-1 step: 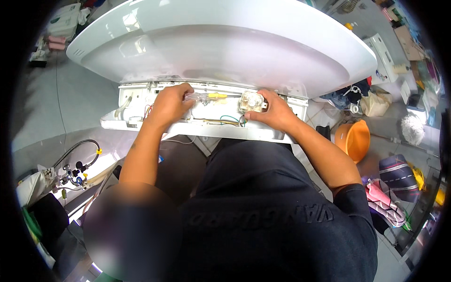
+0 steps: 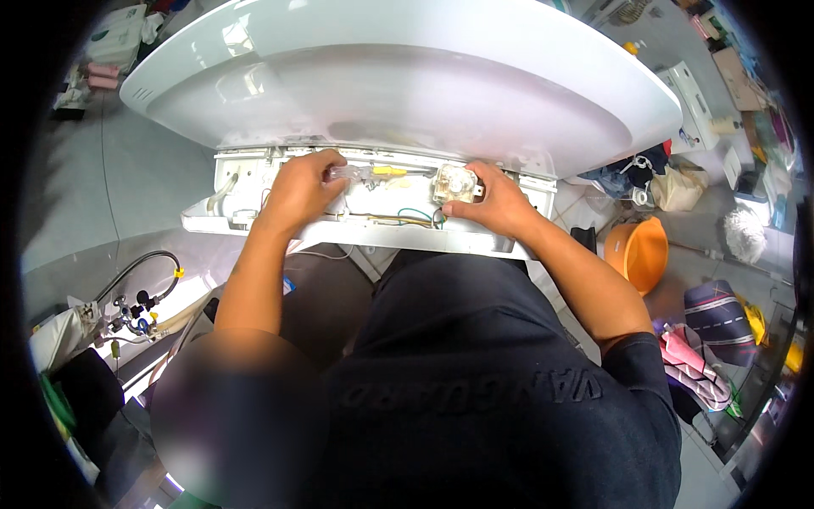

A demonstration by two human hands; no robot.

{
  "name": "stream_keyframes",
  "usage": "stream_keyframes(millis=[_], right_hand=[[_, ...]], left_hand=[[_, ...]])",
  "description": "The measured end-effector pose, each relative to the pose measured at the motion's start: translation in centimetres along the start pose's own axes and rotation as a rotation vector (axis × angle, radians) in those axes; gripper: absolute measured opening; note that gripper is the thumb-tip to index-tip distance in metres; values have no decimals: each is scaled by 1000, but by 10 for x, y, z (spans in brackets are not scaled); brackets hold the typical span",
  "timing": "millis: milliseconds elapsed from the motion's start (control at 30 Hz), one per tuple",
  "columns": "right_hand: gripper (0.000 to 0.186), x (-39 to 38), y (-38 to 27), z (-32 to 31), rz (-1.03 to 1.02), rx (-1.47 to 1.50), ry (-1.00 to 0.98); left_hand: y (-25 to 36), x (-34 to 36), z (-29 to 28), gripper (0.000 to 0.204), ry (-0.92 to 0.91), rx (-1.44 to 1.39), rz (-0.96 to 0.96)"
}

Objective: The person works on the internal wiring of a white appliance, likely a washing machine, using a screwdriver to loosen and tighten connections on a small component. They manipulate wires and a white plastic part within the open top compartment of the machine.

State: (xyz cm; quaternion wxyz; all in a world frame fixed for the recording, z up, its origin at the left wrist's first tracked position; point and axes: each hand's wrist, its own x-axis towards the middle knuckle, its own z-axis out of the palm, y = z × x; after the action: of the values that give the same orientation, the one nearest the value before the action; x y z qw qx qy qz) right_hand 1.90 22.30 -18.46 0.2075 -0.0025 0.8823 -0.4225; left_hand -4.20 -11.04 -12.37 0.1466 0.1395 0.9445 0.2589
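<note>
White trough (image 2: 373, 235) contains wires (image 2: 398, 220); left and right hands (image 2: 303, 188) grip clear tool (image 2: 349, 172), boxy part (image 2: 453, 181).

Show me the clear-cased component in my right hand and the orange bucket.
Clear-cased component (image 2: 454, 183): head view, middle of its casing.
Orange bucket (image 2: 624, 249): head view, on its wall.

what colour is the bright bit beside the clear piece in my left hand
The bright bit is yellow, best seen in the head view.
</note>
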Motion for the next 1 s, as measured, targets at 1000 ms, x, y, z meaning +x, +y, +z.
stream_keyframes(millis=[1000], right_hand=[[62,3,11,3,21,123,-45]], left_hand=[[69,-60,-50,31,296,-149,357]])
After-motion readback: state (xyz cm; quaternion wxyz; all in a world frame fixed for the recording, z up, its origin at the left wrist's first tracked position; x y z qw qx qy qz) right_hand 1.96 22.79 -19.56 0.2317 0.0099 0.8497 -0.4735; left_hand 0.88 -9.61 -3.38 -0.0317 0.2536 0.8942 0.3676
